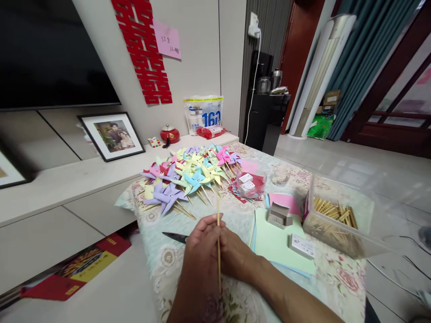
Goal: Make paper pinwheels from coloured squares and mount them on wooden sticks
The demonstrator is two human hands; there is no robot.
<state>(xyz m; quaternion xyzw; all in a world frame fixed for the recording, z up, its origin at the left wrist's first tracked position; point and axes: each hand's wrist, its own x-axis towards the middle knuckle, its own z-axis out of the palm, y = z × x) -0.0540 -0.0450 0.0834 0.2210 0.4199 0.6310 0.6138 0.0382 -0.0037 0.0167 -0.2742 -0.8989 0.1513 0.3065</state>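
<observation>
My left hand (pixel 204 240) and my right hand (pixel 234 253) meet over the near part of the table, fingers closed together. Between them, a thin wooden stick (pixel 218 262) points away from me, its far tip above the fingertips. Some fingers overlap, and whatever else lies between them is hidden. Dark-bladed scissors (pixel 175 236) lie partly under my left hand. Just beyond spreads a heap of paper pinwheels (pixel 195 179) in purple, yellow, green, blue and pink, mounted on sticks.
A clear plastic bin (pixel 332 237) of wooden sticks stands at right. Beside it are stacked coloured paper sheets (pixel 269 244), an opened small box (pixel 280 215) and a white box (pixel 302 246). A round clear container (pixel 252 186) holds small boxes. A framed photo (pixel 112 135) stands on the cabinet.
</observation>
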